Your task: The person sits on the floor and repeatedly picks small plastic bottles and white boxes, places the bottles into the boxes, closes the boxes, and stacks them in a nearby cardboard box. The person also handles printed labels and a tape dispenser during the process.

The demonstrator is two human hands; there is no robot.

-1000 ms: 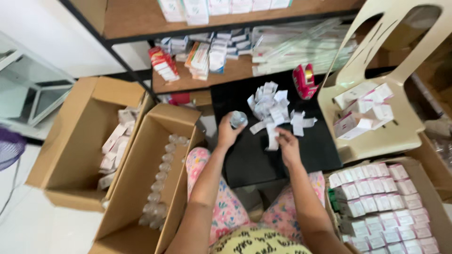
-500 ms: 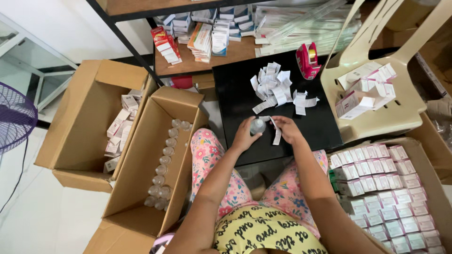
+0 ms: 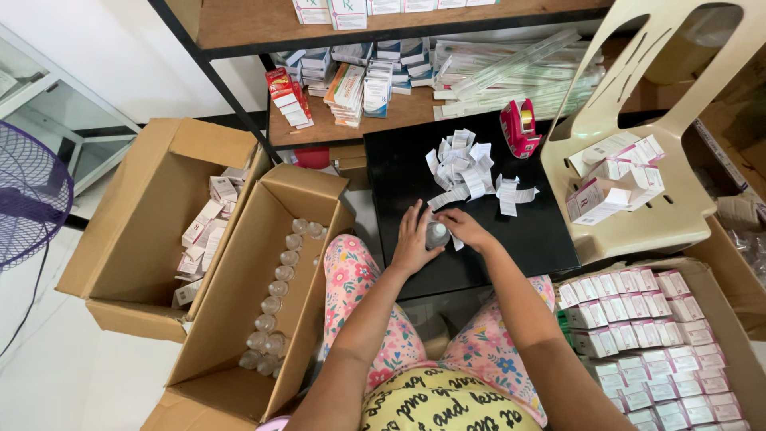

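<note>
My left hand point(image 3: 412, 241) holds a small clear bottle point(image 3: 436, 235) over the black table point(image 3: 527, 239). My right hand point(image 3: 464, 227) presses a white paper label strip point(image 3: 456, 242) against the bottle's side. A heap of white paper labels point(image 3: 467, 169) lies on the table just beyond my hands. Both forearms reach forward over my flowered trousers.
An open cardboard box point(image 3: 239, 335) at my left knee holds a row of clear bottles point(image 3: 275, 299). Another box point(image 3: 136, 215) further left holds small cartons. A red tape dispenser point(image 3: 519, 126) stands on the table. A beige plastic chair point(image 3: 638, 211) carries cartons; a box of cartons point(image 3: 646, 335) sits right.
My right hand picked a label strip from the heap and brought it back to the bottle. Both hands have come together nearer to me, and the strip now lies against the bottle.
</note>
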